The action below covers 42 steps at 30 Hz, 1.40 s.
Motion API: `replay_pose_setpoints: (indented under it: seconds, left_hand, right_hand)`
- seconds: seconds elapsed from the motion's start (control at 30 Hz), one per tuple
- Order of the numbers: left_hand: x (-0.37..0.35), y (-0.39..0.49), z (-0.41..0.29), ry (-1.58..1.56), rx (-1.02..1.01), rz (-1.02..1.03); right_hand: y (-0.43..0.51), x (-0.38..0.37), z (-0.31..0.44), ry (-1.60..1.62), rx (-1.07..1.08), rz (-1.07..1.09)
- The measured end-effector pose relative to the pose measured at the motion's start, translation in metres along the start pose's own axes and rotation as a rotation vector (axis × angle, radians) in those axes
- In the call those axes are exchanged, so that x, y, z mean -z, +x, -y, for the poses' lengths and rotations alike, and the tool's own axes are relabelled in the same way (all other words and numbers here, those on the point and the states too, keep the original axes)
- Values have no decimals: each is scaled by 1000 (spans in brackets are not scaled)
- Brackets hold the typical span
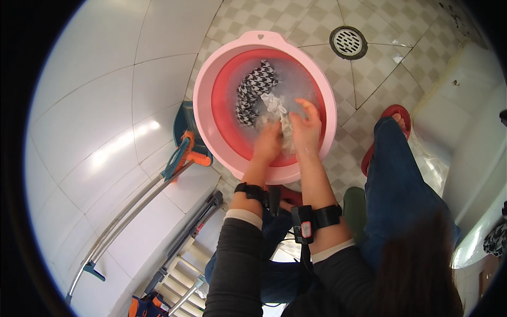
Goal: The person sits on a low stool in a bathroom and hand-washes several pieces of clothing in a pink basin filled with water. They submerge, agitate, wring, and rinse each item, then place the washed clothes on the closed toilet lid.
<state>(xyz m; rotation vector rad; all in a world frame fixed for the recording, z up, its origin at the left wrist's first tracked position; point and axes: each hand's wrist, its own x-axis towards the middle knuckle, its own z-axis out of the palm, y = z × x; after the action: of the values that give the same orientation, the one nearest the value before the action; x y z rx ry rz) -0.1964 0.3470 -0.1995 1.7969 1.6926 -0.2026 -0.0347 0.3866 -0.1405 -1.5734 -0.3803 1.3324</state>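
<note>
A pink plastic basin (202, 130) with a heart-shaped hole in its rim holds cloudy, sudsy water (293, 75). Crumpled white cloth (273, 104) lies wet in the water, running down between my two hands. My left hand (268, 143) is at the cloth's left side, blurred, its fingertips partly lost in the water. On the cloth's right is my right hand (307, 128), fingers spread and curved, the thumb close to the fabric. Black-and-white houndstooth cloth (253, 93) floats bunched up to the left of both hands.
A round metal floor drain (348, 42) sits in the tiled floor beyond the basin. Left of the basin, a green dustpan (183, 119) and an orange-bristled broom (201, 158) lean by the white tiled wall (99, 99). A white ceramic fixture (463, 103) stands at the right.
</note>
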Motion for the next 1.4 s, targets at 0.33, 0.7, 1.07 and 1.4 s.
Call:
replay_pose_setpoints:
  seconds: [0.33, 0.7, 1.07, 1.4]
  left_hand:
    - [116, -32, -85, -787, -13, -198]
    - [155, -114, -151, -325, -307, -487]
    - [181, -114, -93, -536, 267, -694]
    - [217, -160, -114, -683, -107, -1036]
  right_hand:
    - [-18, -11, 24, 519, -836, 140]
    - [-22, -37, 51, 740, -720, 514]
    - [-89, -54, 96, 188, -313, 364]
    - [-104, -13, 198, -972, 517, 953]
